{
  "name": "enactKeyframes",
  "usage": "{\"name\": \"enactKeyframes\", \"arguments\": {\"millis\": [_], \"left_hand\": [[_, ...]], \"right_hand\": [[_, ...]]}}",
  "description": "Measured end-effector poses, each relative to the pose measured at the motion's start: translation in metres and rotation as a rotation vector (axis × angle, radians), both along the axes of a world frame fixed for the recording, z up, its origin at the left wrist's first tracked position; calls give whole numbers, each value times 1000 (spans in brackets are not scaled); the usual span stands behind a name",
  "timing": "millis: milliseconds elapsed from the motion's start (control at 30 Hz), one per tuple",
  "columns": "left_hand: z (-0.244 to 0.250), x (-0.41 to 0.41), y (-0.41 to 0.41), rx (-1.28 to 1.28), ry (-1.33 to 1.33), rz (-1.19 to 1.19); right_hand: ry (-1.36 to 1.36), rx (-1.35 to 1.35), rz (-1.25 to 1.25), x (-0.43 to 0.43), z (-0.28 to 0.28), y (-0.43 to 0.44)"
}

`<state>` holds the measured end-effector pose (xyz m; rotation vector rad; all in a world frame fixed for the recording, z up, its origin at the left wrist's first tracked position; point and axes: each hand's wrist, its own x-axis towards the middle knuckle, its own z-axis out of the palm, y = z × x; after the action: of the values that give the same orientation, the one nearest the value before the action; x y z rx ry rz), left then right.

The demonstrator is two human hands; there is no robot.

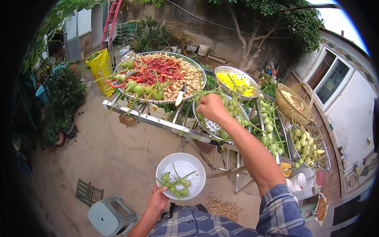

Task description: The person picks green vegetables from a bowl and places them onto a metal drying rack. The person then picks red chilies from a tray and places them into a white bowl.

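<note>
My left hand point(158, 198) grips the rim of a white bowl point(194, 166) that holds several small green gourds point(184, 192) on stems. My right hand point(210, 107) reaches over a metal colander point(210, 126) of green gourds, its fingers closed around green stems or a gourd; exactly what they grip is partly hidden. Left of it, a large wire tray point(204, 77) carries peanuts point(189, 71), red dried chillies point(160, 69), gourds, red-handled scissors point(116, 83) and a knife with a white handle point(179, 98). Behind the hand stands a colander of yellow petals point(226, 69).
A metal ladder-like rack point(165, 126) bears the trays. On the right are a wicker basket point(291, 115) and another gourd-filled bowl point(293, 145). A grey plastic stool point(102, 217), a folding stool point(84, 192) and a peanut pile point(223, 209) are on the ground. A yellow sack point(102, 71) stands at left.
</note>
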<state>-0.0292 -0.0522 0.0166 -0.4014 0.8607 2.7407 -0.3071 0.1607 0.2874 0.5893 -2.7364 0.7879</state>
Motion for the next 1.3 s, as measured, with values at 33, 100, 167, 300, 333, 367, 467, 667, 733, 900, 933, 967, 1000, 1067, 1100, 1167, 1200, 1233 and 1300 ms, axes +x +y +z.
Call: {"name": "enactKeyframes", "arguments": {"millis": [33,100,167,300,333,367,467,667,733,900,933,967,1000,1067,1100,1167,1200,1233,1300], "left_hand": [[0,-1,2,0,-4,-7],[-1,-1,4,-3,-16,-16],[-1,-1,5,-10,-13,-20],[4,3,1,-13,16,3],[2,3,1,2,23,3],[-1,2,-1,17,30,5],[0,-1,-3,32,42,17],[7,-1,0,-32,-13,70],[7,0,-2,-46,20,57],[20,2,7,-105,39,38],[19,2,10,-110,29,31],[19,2,11,-121,40,29],[20,-1,11,-133,55,29],[20,-2,10,-133,61,25],[19,-2,8,-122,53,28],[15,0,4,-91,3,40],[10,0,2,-68,-38,52],[7,0,0,-46,-77,62],[5,-1,-1,-45,-59,64]], "right_hand": [[54,-7,-39,-8,-6,2],[159,-22,-110,-23,-15,2],[12,-85,-181,-27,-14,4],[25,-122,-196,-14,-9,5],[94,-84,-187,-2,-4,7],[163,-100,-172,9,1,8],[229,-205,-96,60,9,4],[-15,-30,94,184,-38,-16],[-92,187,60,196,-81,-21],[-350,140,-20,181,-173,-27],[-377,62,-32,177,-183,-28],[-402,38,-29,172,-193,-29],[-424,14,-25,166,-197,-32],[-453,-43,-31,165,-202,-31],[-461,-76,-33,165,-201,-32],[-460,-157,-38,166,-196,-29],[-450,-201,-39,167,-183,-29],[-439,-248,-40,168,-168,-29],[-470,-413,-43,172,-142,-28]]}}
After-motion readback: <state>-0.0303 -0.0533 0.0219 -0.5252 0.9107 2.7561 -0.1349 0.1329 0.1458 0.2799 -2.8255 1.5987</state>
